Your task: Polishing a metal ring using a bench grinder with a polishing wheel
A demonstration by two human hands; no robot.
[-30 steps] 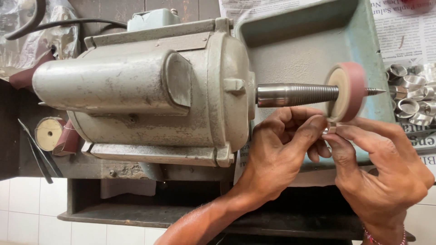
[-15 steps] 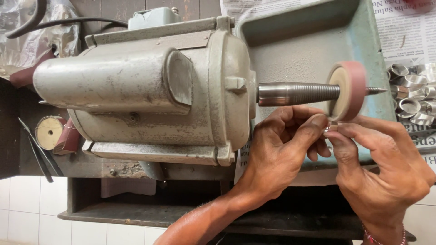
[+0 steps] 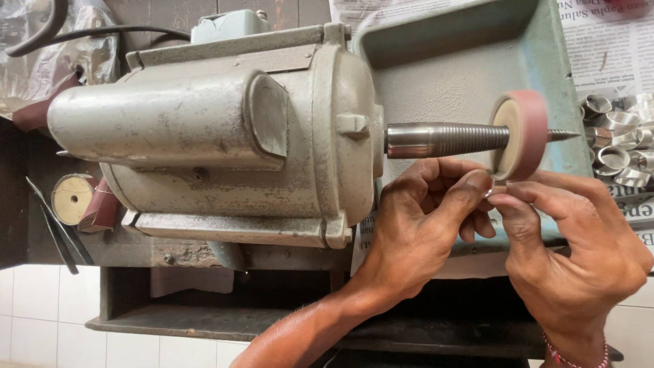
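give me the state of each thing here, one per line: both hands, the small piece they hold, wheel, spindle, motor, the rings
left hand: pinching the small metal piece
right hand: pinching it too
small metal piece: held at the wheel's lower edge
pink wheel: mounted on the spindle
tapered spindle: threaded, tip poking past the wheel
motor: lying sideways, worn
metal rings: heaped on newspaper

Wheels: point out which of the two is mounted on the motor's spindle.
The pink-rimmed wheel beside the hands, threaded onto the tapered spindle. The other, a smaller tan wheel, lies loose at the left beyond the motor.
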